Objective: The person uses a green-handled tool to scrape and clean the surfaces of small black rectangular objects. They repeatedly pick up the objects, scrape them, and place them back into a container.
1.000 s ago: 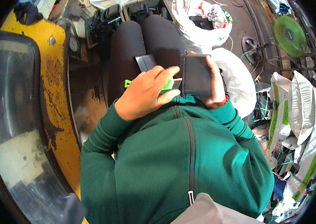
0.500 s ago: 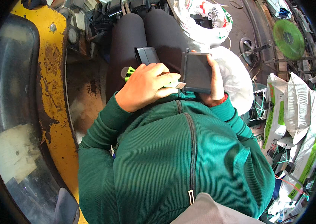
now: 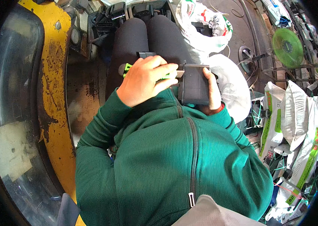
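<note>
My left hand (image 3: 145,81) is closed round a bright green utility knife (image 3: 128,69), most of whose handle is hidden under the fingers. The short blade (image 3: 180,74) sticks out to the right and meets the left edge of a black rectangular plastic part (image 3: 195,84), near its far end. My right hand (image 3: 214,90) grips that part from its right side, thumb along the edge, other fingers out of sight beneath. Another black plastic piece (image 3: 146,55) rests on my lap just beyond the left hand, partly covered by it.
Beyond my knees stands a bin of black parts (image 3: 108,19). To the right are an open white sack (image 3: 204,37), a white plastic bag (image 3: 230,88), a green fan (image 3: 287,47) and upright white packages (image 3: 296,113). A worn yellow machine frame (image 3: 53,75) borders the left.
The knife blade has gone from the near part of the black piece's left edge to its far end. Both the piece and my right hand sit slightly closer to my body.
</note>
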A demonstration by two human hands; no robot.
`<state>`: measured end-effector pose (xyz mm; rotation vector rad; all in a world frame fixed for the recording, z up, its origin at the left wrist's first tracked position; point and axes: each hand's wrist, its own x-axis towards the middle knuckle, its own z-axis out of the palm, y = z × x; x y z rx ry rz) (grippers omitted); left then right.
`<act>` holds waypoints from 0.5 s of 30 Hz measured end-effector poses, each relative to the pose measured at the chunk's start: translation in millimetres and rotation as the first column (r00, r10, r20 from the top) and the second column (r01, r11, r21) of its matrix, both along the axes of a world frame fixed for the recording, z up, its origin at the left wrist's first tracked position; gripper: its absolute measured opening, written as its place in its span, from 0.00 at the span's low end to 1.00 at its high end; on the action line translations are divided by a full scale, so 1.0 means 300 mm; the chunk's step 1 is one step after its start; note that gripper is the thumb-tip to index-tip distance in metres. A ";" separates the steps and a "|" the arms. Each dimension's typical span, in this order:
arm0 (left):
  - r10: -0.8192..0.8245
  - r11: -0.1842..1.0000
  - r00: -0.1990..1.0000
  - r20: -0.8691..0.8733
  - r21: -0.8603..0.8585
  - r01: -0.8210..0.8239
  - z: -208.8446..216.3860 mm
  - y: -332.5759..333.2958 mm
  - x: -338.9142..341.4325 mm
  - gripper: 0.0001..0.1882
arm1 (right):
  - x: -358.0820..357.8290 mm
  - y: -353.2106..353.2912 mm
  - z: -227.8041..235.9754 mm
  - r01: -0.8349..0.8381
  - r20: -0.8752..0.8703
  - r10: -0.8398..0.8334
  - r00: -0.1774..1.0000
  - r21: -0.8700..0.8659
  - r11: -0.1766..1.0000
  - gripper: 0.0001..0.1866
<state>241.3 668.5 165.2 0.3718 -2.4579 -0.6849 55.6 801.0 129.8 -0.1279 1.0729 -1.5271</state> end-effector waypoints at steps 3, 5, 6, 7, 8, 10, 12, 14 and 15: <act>-0.019 0.999 1.000 0.008 -0.028 0.019 -0.024 0.003 -0.003 0.15 | 0.017 -0.005 0.030 -0.006 0.015 0.006 1.000 0.011 1.000 0.23; 0.005 0.999 1.000 0.019 -0.040 -0.004 -0.023 0.003 -0.003 0.15 | 0.026 -0.013 0.059 -0.026 0.024 0.026 0.999 0.005 1.000 0.22; 0.012 0.999 1.000 0.017 -0.048 -0.011 -0.025 0.000 -0.003 0.15 | 0.029 -0.012 0.071 -0.046 0.028 0.046 0.999 0.001 0.999 0.22; 0.019 0.998 1.000 0.014 -0.056 -0.018 -0.026 -0.009 -0.004 0.14 | 0.029 -0.011 0.077 -0.066 0.032 0.066 0.997 -0.003 0.998 0.22; 0.026 0.998 1.000 0.012 -0.064 -0.025 -0.027 -0.017 -0.006 0.14 | 0.027 -0.010 0.077 -0.067 0.042 0.066 0.997 0.006 0.998 0.22; 0.015 0.994 0.999 0.033 -0.108 -0.011 -0.010 -0.030 -0.014 0.15 | 0.019 -0.012 0.071 -0.070 0.061 0.069 0.996 0.022 0.997 0.23; 0.000 0.984 1.000 -0.003 -0.176 -0.001 -0.032 -0.050 -0.032 0.15 | 0.005 -0.009 0.059 -0.086 0.041 0.085 0.996 0.022 0.996 0.23; 0.263 0.915 0.955 0.134 -0.349 -0.203 -0.055 -0.142 -0.041 0.16 | 0.024 0.004 0.094 -0.143 -0.153 0.143 0.978 0.011 0.990 0.24; 0.404 0.851 0.897 0.181 -0.434 -0.296 -0.068 -0.186 -0.034 0.16 | 0.044 0.015 0.135 -0.201 -0.335 0.195 0.922 0.017 0.980 0.25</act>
